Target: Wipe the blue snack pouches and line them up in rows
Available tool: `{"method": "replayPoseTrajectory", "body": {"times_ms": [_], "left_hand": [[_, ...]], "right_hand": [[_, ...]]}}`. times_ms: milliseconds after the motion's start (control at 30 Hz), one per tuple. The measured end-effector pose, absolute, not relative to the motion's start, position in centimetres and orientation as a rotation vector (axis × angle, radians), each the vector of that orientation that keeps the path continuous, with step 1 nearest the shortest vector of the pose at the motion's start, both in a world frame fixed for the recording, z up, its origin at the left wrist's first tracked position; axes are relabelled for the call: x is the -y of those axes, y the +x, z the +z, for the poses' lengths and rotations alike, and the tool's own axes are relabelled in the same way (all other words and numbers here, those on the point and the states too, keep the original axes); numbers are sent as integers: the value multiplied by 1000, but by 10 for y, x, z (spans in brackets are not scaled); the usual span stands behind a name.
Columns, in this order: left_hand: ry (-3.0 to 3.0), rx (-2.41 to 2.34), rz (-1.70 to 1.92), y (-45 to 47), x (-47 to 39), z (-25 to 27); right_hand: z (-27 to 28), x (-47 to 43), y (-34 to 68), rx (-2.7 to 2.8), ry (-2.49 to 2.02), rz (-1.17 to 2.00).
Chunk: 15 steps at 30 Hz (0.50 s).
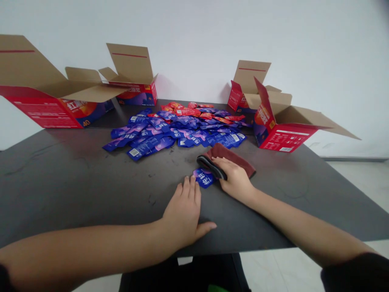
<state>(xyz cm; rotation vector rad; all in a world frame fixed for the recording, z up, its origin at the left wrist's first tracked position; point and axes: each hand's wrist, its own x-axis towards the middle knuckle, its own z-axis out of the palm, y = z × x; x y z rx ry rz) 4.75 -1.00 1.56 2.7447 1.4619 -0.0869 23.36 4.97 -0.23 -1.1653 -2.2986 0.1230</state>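
Note:
My left hand [185, 211] lies on the table with its fingers stretched out and the thumb apart. Its fingertips touch the edge of a single blue sachet [203, 177], which lies flat with white lettering and a pink print. My right hand [235, 177] is closed on a brown cloth [232, 156] that has a thick, rounded black edge facing left. The cloth rests over the right end of that sachet and hides it. Whether anything is wrapped inside the cloth, I cannot tell.
Beyond my hands a loose pile of blue sachets [148, 144] spreads out, with red sachets [194, 110] at its back. Open red cartons stand on both sides, including a left carton [45, 109] and a right carton [282, 136]. A white wall [194, 48] rises behind the dark table [91, 182].

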Motion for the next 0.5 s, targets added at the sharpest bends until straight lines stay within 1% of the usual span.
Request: {"method": "replayPoseTrajectory", "body": {"times_ms": [100,133,267,300,433,500], "left_hand": [[2748,-1387,-97,47,10,15],[2750,-1388,-90,47,10,14],[2778,-1492,-61,47,9,11],[2787,-1497,-59,47,9,11],[2804,-1421,-58,46,9,10],[2804,-1433,-45,46,9,10]], "right_hand": [[-4,-46,232,2476,-922,226],[-4,-46,232,2490,-902,248],[-4,-53,237,2234,-1255,128],[-4,-53,237,2209,-1279,106],[-3,-49,234,2444,-941,238],[-3,-50,234,2433,-974,232]]}}
